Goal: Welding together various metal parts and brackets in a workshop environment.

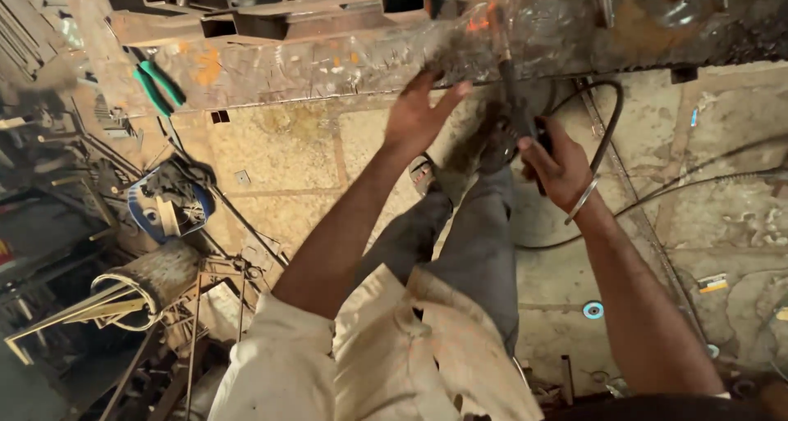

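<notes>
My left hand [420, 113] reaches forward with fingers spread, its fingertips resting against the edge of a rusty metal plate [328, 60] laid on a workbench. My right hand [558, 162], with a metal bangle on the wrist, grips the dark handle of a welding electrode holder [525, 130]. The thin electrode rod [502, 52] points up to the plate, where an orange glow [480, 11] shows. A black cable [603, 134] loops away from the holder over the stone floor.
Green-handled pliers [156, 84] lie on the plate's left part. Square steel tubes [345, 6] sit at the back. Scrap metal, rods and a blue-rimmed tool [168, 203] crowd the left floor. My legs and sandalled foot [423, 175] stand below the bench. A small disc [593, 309] lies on the floor.
</notes>
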